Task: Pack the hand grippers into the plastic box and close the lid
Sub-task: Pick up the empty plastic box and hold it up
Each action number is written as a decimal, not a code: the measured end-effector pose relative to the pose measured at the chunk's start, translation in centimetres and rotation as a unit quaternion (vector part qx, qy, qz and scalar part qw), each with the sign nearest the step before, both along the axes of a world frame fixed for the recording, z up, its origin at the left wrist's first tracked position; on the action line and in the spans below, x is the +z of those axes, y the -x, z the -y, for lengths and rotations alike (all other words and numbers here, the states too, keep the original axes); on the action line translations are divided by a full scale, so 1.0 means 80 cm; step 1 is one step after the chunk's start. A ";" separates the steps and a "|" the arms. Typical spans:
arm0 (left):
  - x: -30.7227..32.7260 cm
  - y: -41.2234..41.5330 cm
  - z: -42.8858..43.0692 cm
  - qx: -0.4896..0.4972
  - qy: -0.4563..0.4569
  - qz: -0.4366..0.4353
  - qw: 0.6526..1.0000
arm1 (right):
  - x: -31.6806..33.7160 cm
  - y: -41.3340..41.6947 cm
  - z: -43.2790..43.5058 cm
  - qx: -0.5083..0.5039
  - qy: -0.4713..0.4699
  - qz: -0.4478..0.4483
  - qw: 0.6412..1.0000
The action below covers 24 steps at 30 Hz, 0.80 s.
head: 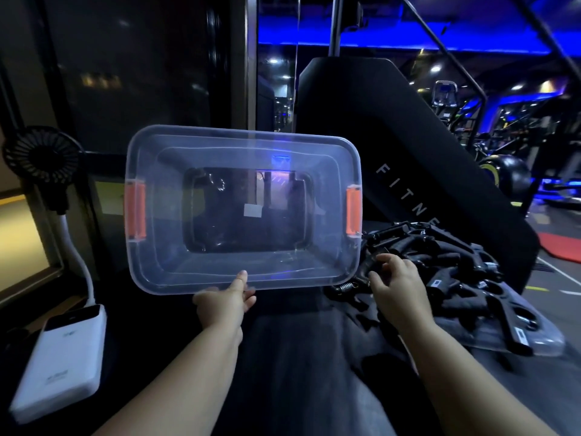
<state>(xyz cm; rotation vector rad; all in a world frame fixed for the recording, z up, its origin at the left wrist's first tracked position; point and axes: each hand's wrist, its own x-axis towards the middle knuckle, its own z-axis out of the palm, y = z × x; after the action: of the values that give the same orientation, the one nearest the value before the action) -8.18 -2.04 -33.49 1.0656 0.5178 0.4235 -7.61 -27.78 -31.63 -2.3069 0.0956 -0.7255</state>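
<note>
Biggest thing: black padded gym backrest [361, 121] with part lettering "FITNE", standing behind the box and to its right. The clear plastic box [163, 253] is held up in front of the person, tipped so its open mouth faces them. Its long axis runs left-right, with an orange latch on each short end (left latch [136, 212], right latch [353, 212]). Nothing inside it that I can see. The pile of black hand grippers [440, 262] sits right of the box and lower, its top edge just beside the right latch. It lies on a clear plastic sheet with a raised rim, which I judge to be the lid [547, 341]. White power bank [59, 363] is below-left of the box, and a small black fan [41, 157] on a white stalk is left of it. Hands: the left hand [224, 302] pinches the middle of the box's near long rim, thumb on the inside and fingers underneath. The right hand [396, 278] is on the box-side edge of the pile with fingers curled round one gripper; the grip looks closed, but it's dark there. Key relation: the pile is right of the box and the right hand is already on it, so that's the nearer hand. The load path is a short carry left and up into the mouth. Judgement: packing hasn't started, and the box likely needs setting down flat first or the grippers will slide out.
</note>
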 end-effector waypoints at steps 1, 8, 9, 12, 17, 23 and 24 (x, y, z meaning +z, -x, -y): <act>0.001 0.000 0.003 0.000 0.010 -0.001 1.000 | -0.002 0.002 0.006 -0.004 0.044 -0.001 0.999; 0.004 0.009 0.009 0.008 0.018 0.003 1.000 | -0.012 -0.004 0.015 0.030 0.243 -0.055 0.968; 0.003 0.008 0.009 0.009 0.017 0.003 1.000 | -0.011 -0.006 0.012 0.022 0.258 -0.058 0.964; 0.001 0.008 0.008 0.010 0.006 0.007 1.000 | -0.014 -0.011 0.004 -0.012 0.308 -0.079 0.948; 0.001 0.006 0.008 0.015 -0.002 0.012 1.000 | -0.019 -0.020 -0.002 -0.026 0.344 -0.112 0.932; 0.000 0.005 0.008 0.020 -0.009 0.016 1.000 | -0.026 -0.018 0.002 -0.031 0.343 -0.087 0.935; -0.001 0.006 0.008 0.022 -0.012 0.014 1.000 | -0.027 -0.016 0.003 -0.029 0.339 -0.090 0.936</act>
<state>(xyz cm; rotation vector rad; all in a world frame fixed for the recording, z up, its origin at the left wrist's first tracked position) -8.63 -2.71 -33.53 1.0709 0.5133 0.4833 -6.36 -27.99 -33.80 -3.0414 -0.0080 -0.6379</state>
